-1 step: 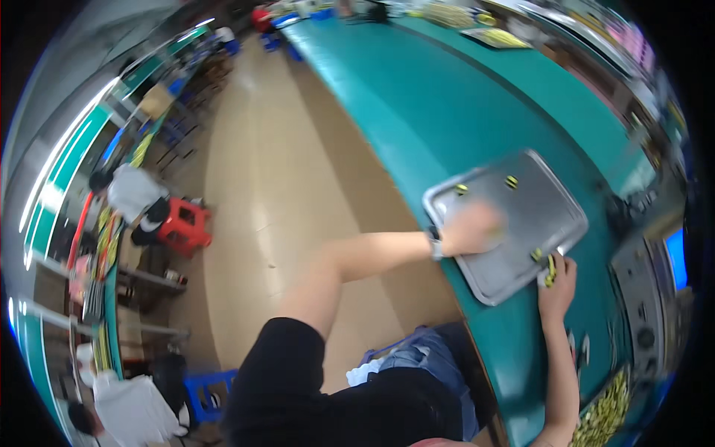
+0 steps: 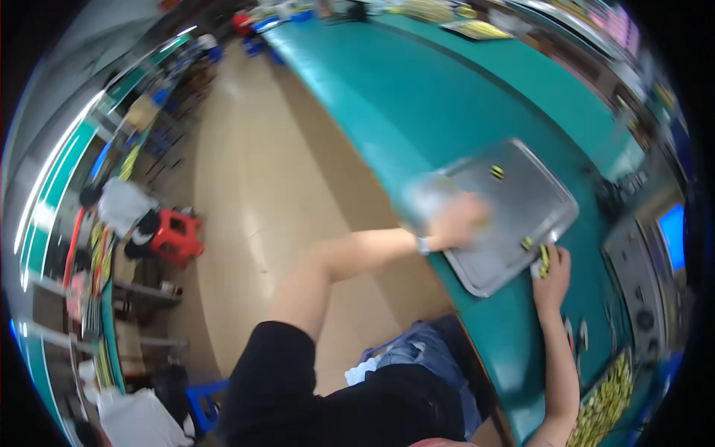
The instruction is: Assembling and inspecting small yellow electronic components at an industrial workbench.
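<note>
Tray: grey metal, shallow, right of centre on the teal counter — its near-left part smeared by blur.
Small pieces: one yellow-and-dark bit on the tray's far side, another near its right rim.
Left hand: on the tray's left part, blurred — grip cannot be told.
Right hand: at the tray's near corner, fingers closed on yellow pieces.
Lower right: a heap of yellow items, cut off by the frame's rim.
</note>
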Action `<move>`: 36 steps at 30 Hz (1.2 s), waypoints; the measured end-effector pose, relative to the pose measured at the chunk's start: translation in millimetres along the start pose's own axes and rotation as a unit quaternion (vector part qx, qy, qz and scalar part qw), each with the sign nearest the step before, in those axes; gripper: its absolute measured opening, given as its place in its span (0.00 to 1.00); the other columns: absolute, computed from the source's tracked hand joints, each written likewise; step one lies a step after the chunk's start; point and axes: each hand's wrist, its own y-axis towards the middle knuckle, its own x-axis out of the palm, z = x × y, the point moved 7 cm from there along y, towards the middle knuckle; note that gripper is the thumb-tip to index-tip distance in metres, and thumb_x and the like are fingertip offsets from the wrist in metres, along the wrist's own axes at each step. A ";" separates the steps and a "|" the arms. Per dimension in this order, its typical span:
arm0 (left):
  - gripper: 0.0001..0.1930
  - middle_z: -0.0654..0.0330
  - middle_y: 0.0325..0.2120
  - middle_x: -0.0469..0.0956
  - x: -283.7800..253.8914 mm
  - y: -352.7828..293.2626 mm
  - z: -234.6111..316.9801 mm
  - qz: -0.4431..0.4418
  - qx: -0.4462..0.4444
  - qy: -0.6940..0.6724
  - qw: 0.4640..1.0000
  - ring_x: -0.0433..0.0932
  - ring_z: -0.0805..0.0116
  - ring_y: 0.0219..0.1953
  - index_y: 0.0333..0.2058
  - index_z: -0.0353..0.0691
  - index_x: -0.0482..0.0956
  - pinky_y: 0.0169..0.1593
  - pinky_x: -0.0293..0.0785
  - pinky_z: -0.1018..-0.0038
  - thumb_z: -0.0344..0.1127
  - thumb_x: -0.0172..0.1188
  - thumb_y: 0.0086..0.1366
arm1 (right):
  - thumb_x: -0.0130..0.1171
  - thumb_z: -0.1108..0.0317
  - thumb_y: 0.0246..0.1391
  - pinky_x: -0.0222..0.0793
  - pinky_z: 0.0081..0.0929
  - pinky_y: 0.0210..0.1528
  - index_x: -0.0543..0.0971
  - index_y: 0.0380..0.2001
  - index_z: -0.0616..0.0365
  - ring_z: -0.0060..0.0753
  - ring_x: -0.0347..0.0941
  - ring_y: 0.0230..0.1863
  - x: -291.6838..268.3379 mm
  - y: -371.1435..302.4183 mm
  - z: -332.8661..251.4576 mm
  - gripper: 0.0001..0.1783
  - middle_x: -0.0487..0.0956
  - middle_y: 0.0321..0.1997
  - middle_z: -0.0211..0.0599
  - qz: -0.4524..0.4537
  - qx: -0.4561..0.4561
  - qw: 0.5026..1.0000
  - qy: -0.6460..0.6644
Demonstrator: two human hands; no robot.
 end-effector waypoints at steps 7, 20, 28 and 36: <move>0.23 0.55 0.43 0.78 -11.0 10.1 15.1 -0.051 0.000 0.037 0.998 0.76 0.48 0.50 0.53 0.45 0.81 0.51 0.78 0.59 0.33 0.68 0.56 | 0.65 0.72 0.50 0.69 0.45 0.63 0.79 0.56 0.51 0.57 0.72 0.61 -25.8 -16.2 6.5 0.27 0.76 0.58 0.48 0.021 0.015 0.999 0.043; 0.24 0.56 0.46 0.78 -7.0 9.7 20.1 -0.079 -0.022 0.090 0.993 0.73 0.47 0.50 0.53 0.49 0.80 0.53 0.76 0.59 0.29 0.68 0.57 | 0.67 0.76 0.41 0.65 0.47 0.60 0.82 0.52 0.45 0.44 0.70 0.60 -18.4 -32.7 -0.5 0.29 0.76 0.60 0.33 -0.004 -0.006 1.000 -0.017; 0.21 0.55 0.42 0.81 -8.9 13.3 46.5 -0.100 -0.006 0.036 0.994 0.76 0.49 0.47 0.51 0.45 0.82 0.52 0.75 0.59 0.42 0.72 0.61 | 0.68 0.79 0.39 0.67 0.47 0.61 0.82 0.49 0.46 0.46 0.70 0.60 -39.1 -79.6 -25.9 0.28 0.76 0.59 0.33 0.020 0.042 0.999 -0.003; 0.22 0.53 0.38 0.83 12.0 39.1 145.5 -0.064 0.040 -0.131 0.988 0.81 0.54 0.42 0.49 0.40 0.83 0.48 0.77 0.62 0.40 0.75 0.58 | 0.68 0.75 0.43 0.65 0.48 0.62 0.82 0.49 0.48 0.48 0.69 0.61 -50.3 -104.9 -38.2 0.26 0.76 0.60 0.36 0.042 0.088 0.995 -0.010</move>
